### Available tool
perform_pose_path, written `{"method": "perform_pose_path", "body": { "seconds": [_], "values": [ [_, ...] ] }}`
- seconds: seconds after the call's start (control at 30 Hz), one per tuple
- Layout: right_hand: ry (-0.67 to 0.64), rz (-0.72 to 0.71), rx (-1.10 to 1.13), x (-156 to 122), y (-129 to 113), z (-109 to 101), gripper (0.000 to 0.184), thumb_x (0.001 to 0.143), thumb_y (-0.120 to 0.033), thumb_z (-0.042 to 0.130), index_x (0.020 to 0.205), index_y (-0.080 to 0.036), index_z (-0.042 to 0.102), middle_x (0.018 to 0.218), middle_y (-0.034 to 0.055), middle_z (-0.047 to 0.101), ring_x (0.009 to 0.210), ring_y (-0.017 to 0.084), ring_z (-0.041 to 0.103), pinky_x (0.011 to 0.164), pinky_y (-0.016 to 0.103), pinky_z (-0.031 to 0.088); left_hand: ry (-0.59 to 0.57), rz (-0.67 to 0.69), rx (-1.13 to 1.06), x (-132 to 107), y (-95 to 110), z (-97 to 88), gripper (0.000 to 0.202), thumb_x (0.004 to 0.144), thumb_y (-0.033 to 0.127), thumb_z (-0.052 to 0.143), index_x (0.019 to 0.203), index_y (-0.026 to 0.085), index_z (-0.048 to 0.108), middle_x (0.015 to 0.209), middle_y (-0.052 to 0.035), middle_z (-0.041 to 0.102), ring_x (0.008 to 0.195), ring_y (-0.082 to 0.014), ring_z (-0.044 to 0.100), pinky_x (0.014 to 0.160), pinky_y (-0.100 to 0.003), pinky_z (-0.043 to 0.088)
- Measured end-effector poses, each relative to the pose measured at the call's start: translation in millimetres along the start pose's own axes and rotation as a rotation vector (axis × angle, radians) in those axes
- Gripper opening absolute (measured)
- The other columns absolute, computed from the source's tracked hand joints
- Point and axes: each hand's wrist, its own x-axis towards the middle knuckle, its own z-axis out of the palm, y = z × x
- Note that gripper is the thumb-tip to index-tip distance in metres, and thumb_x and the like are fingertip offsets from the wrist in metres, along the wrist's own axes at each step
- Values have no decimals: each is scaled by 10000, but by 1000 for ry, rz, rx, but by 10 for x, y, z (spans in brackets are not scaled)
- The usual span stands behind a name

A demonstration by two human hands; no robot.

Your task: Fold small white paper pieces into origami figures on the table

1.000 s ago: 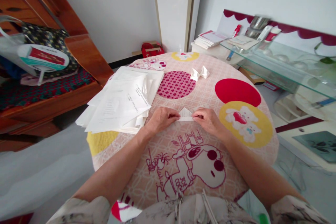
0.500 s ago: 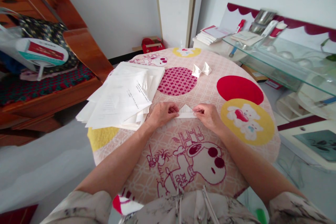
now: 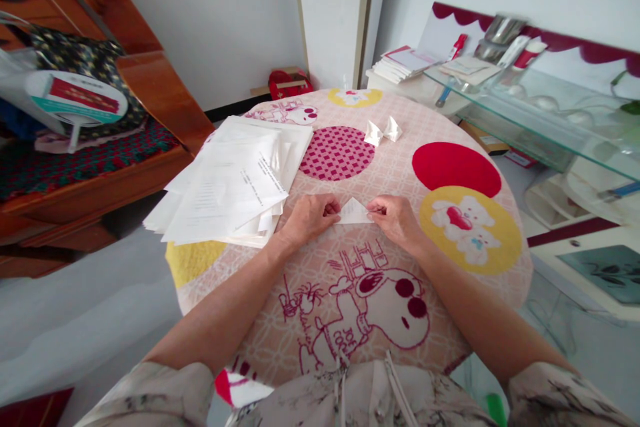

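A small folded sheet of white paper (image 3: pixel 354 212), triangular at the top, lies between my two hands over the patterned tablecloth (image 3: pixel 320 250). My left hand (image 3: pixel 315 215) pinches its left corner, fingers curled. On the other side my right hand (image 3: pixel 393 217) grips the right corner between thumb and fingers. Beyond them stand two small folded paper shapes (image 3: pixel 383 131), side by side. A pile of loose printed paper sheets (image 3: pixel 227 187) spreads out to the left of my left hand.
A glass shelf (image 3: pixel 540 113) with cups and metal containers stands to the right of the round table. Behind it rests a stack of booklets (image 3: pixel 403 65). At left is a wooden bench (image 3: pixel 165 93) holding a round hand fan (image 3: pixel 77 99) and a dark bag.
The folded paper between my hands has turned over or been refolded: the flat strip along its bottom no longer shows, and a plain triangle faces me. My hands have hardly moved.
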Motion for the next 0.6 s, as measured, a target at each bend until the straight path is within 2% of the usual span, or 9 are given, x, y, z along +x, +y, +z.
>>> {"method": "perform_pose_path", "body": {
  "seconds": [0.6],
  "values": [
    [-6,36,-10,13,-10,9,138,743,-82,659,712,-190,740,705,27,740,686,192,676,649,299,458,-12,24,72,4,8,9,70,795,140,671,839,191,687,712,8,726,659,-135,663,627,-228,459]
  ]
}}
